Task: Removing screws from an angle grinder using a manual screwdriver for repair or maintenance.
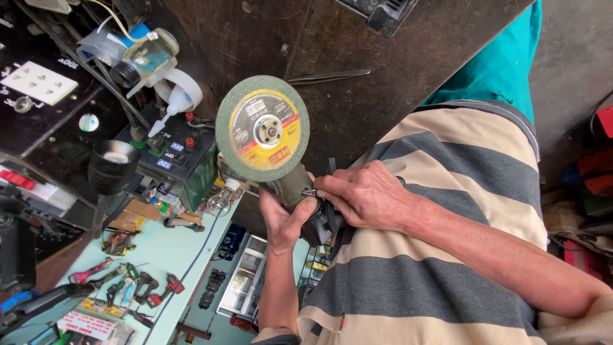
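An angle grinder with a green cutting disc bearing a yellow and red label is held up in front of my striped shirt. My left hand comes up from below and grips the grinder's dark green body just under the disc. My right hand reaches in from the right, its fingertips pinching a small metal part on the side of the body. The grinder's rear end is hidden behind both hands.
A dark wooden board with a metal pick on it lies behind the disc. At left are a power box with switches, a glue bottle, a bulb, a white socket plate and a pale green sheet with tool pictures.
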